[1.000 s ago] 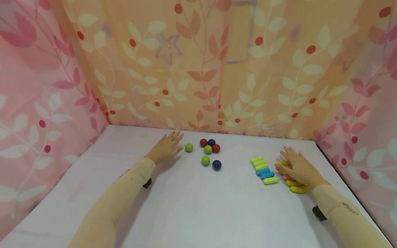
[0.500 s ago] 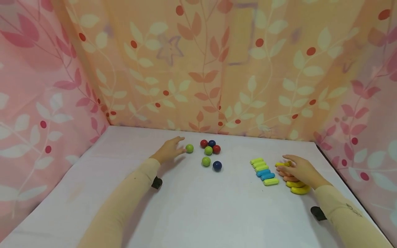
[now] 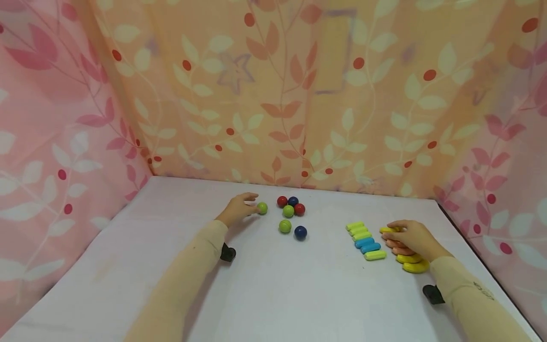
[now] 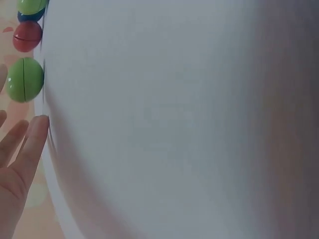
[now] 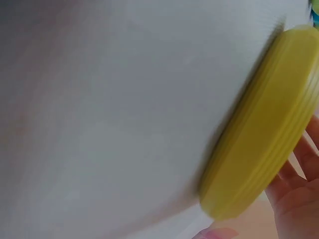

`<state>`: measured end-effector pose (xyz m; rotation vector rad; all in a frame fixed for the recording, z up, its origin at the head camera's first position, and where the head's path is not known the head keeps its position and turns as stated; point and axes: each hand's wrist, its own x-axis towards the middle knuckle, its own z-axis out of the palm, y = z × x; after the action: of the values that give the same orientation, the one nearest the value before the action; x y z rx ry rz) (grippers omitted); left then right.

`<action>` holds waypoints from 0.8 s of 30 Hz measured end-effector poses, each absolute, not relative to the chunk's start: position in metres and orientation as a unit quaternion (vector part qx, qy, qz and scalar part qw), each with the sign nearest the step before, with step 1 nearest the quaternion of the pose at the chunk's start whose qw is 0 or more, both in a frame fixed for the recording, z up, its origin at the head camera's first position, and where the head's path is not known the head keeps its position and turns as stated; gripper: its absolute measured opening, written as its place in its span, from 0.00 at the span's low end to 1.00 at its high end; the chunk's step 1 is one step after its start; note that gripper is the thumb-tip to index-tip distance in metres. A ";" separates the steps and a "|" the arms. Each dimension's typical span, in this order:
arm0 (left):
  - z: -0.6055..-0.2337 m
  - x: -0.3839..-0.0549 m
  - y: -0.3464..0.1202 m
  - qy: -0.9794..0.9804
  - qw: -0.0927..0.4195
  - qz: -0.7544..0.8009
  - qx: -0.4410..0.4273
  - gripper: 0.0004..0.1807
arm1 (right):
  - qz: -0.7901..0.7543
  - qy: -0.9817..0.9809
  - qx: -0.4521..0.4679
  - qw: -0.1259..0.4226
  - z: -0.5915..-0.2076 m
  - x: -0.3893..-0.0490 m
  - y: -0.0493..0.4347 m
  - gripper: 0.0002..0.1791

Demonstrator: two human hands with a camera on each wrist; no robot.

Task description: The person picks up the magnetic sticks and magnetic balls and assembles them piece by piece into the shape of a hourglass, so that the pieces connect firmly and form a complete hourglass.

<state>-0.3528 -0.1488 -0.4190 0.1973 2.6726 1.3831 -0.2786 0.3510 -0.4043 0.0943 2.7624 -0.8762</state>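
My left hand [image 3: 238, 209] is beside a green ball [image 3: 262, 208], fingertips right at its left side. In the left wrist view the thumb and fingers are spread, with the seamed green ball [image 4: 25, 79] beyond their tips. On the right, my right hand [image 3: 414, 237] hovers low over a row of curved, banana-shaped pieces. Its thumb and index finger lie on either side of the far yellow piece [image 3: 386, 230]. Orange pieces [image 3: 399, 248] sit partly hidden under the palm. A near yellow piece [image 5: 264, 124] fills much of the right wrist view, in front of the hand.
Beyond the left hand lie red [image 3: 282, 202], green [image 3: 285, 226] and dark blue balls [image 3: 300, 232]. Several short lime sticks [image 3: 375, 255] and blue sticks [image 3: 369, 247] form a row left of the right hand. Floral cloth [image 3: 282, 95] walls the white table [image 3: 273, 294] on three sides.
My left hand has moved right to the green ball, its fingers drawing together. My right hand has lowered, its spread fingers bending toward the far yellow piece. The balls and sticks stay put.
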 end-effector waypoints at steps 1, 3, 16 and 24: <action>-0.420 -0.354 -0.148 0.882 0.062 0.463 0.063 0.34 | -0.291 0.948 0.033 0.122 -0.404 -0.280 0.351 0.40; -0.421 -0.355 -0.146 0.881 0.062 0.466 0.058 0.34 | -0.287 0.949 0.031 0.125 -0.404 -0.282 0.350 0.39; -0.421 -0.361 -0.138 0.896 0.052 0.440 0.037 0.23 | -0.288 0.948 0.030 0.129 -0.405 -0.293 0.346 0.27; -0.419 -0.360 -0.139 0.891 0.093 0.444 0.021 0.22 | -0.354 0.925 0.068 0.123 -0.401 -0.289 0.339 0.27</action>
<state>-0.3596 -0.1393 -0.4192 0.0618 2.6435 1.3181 -0.2892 0.3390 -0.4014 0.1974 2.6970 -1.0310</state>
